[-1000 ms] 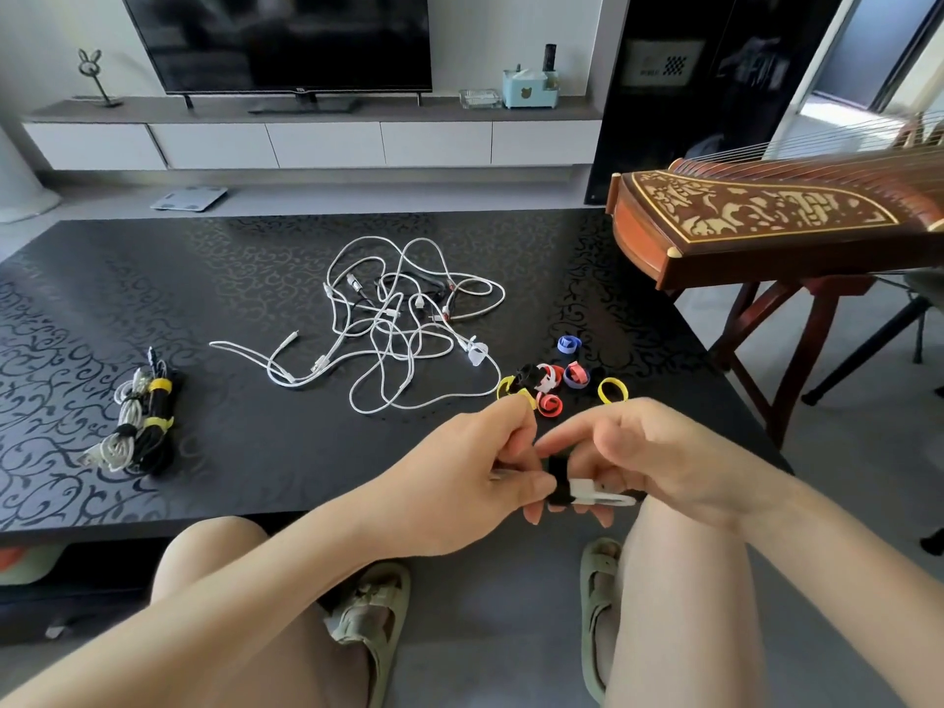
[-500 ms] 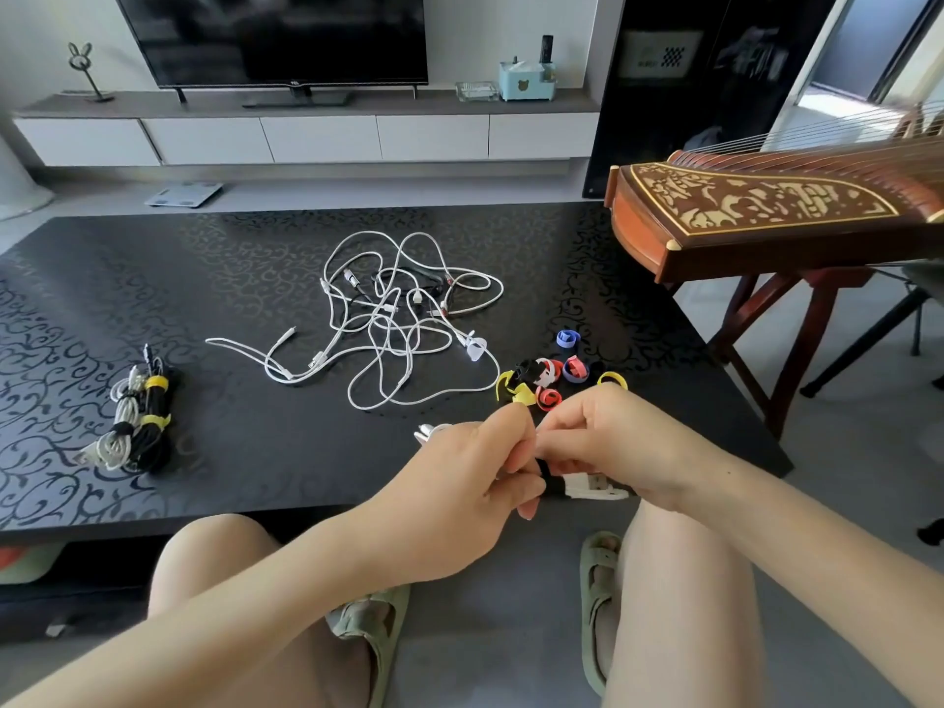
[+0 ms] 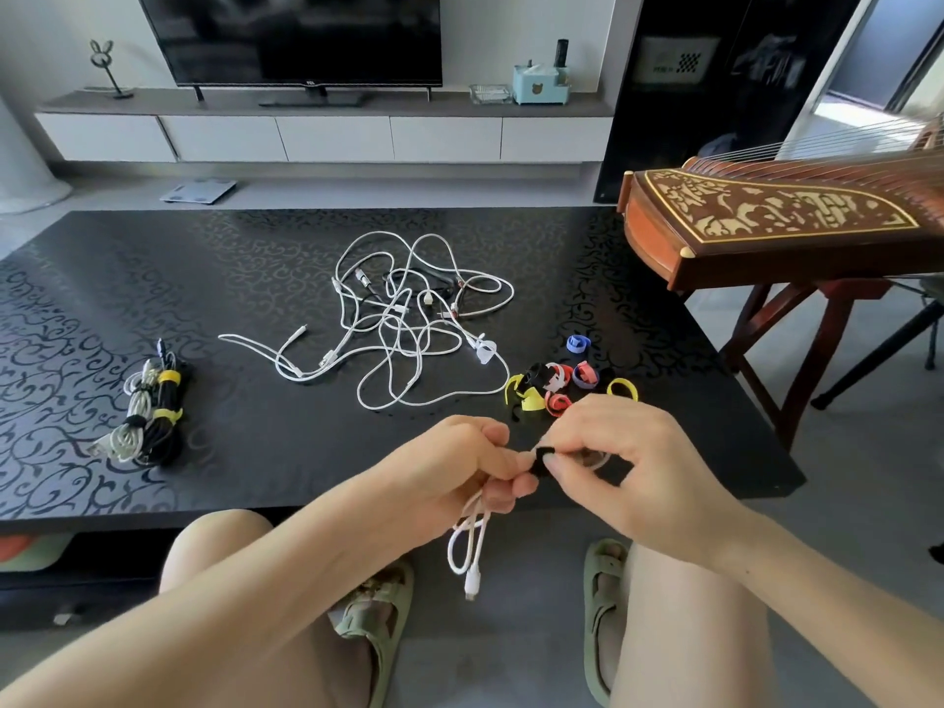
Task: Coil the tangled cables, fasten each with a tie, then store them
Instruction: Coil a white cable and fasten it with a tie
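left hand (image 3: pixel 445 477): fingers curled, gripped white cable (image 3: pixel 466 546), palm turned right | right hand (image 3: pixel 631 465): thumb and index pinched black tie (image 3: pixel 540 458) just beside left fingertips, other fingers loosely bent | forearms angled inward, fingertips met

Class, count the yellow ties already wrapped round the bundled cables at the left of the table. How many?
2: the far yellow tie near the far end of the bundled cables, the near yellow tie around their middle. Others may be hidden underneath.
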